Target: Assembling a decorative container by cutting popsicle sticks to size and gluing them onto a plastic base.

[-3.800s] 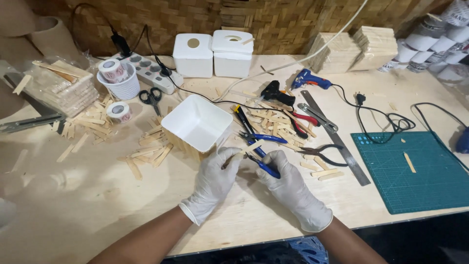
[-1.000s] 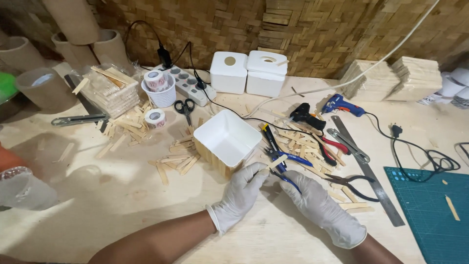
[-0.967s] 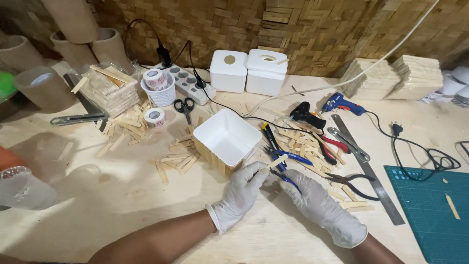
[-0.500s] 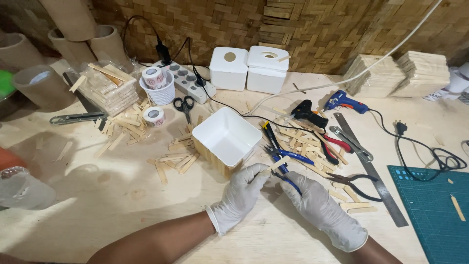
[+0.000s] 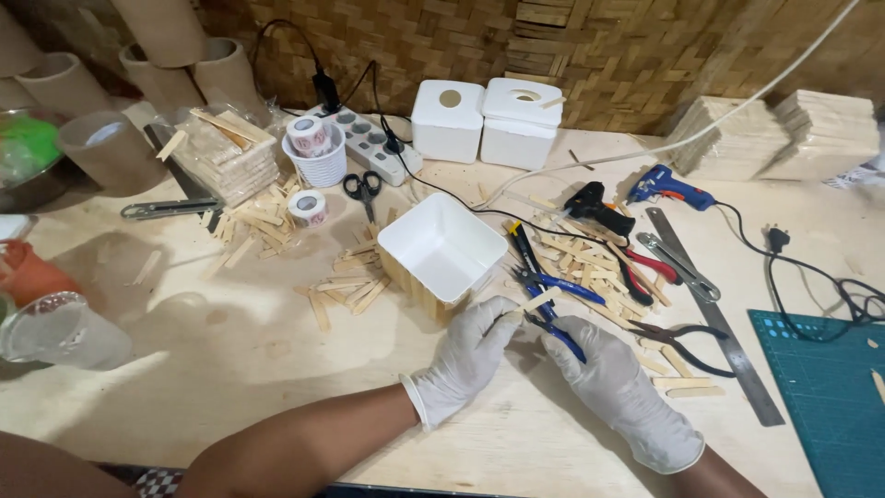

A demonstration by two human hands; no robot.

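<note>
Barely shifted since the earlier frame, the left hand (image 5: pixel 470 355) pinches a wooden stick (image 5: pixel 535 300), its long axis rising rightward over the counter (image 5: pixel 230 369); the right hand (image 5: pixel 613 378) grips blue-handled cutters (image 5: pixel 553 332) against it.

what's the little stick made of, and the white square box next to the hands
The stick, pinched by the left hand with the right hand beside it, looks like thin, pale, unfinished wood with a matte surface. The white box seems plastic or foam, smooth and matte; small wooden sticks line its side.
</note>
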